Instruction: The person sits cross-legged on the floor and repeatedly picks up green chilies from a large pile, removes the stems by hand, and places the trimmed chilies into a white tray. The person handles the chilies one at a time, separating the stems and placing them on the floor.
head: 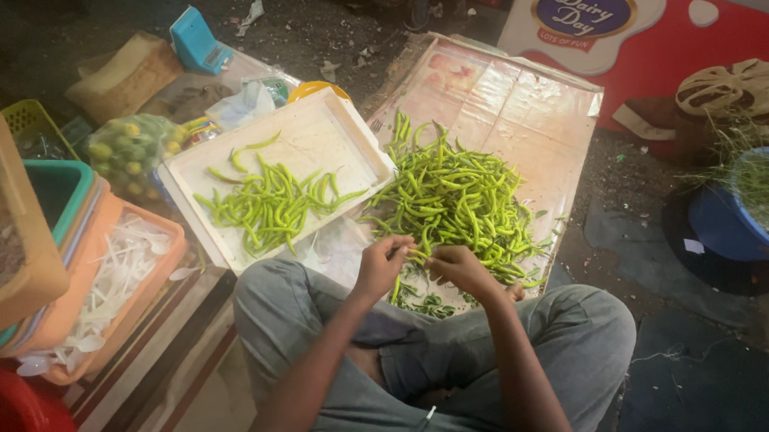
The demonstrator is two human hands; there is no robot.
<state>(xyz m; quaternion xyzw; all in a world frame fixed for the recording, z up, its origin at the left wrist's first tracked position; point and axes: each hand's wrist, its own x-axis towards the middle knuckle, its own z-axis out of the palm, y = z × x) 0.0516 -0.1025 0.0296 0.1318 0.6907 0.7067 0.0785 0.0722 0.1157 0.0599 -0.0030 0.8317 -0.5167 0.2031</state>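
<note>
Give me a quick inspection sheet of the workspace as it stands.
Surface: flattened sheet on the ground, bare at its far end.
Job's things: heap of green chillies on the sheet; more chillies in the white tray; plucked stems near the feet.
Clutter: bag of limes, orange crate, blue scale.
Hands: left hand and right hand both pinch one chilli.
Cables: nothing seen.
Surroundings: blue tub, littered ground.

Glossy chillies, matt plastic tray

My smooth, waxy green chillies (454,202) lie on creased shiny sheeting (528,101); beside them, a matt white plastic tray (319,135).
</note>
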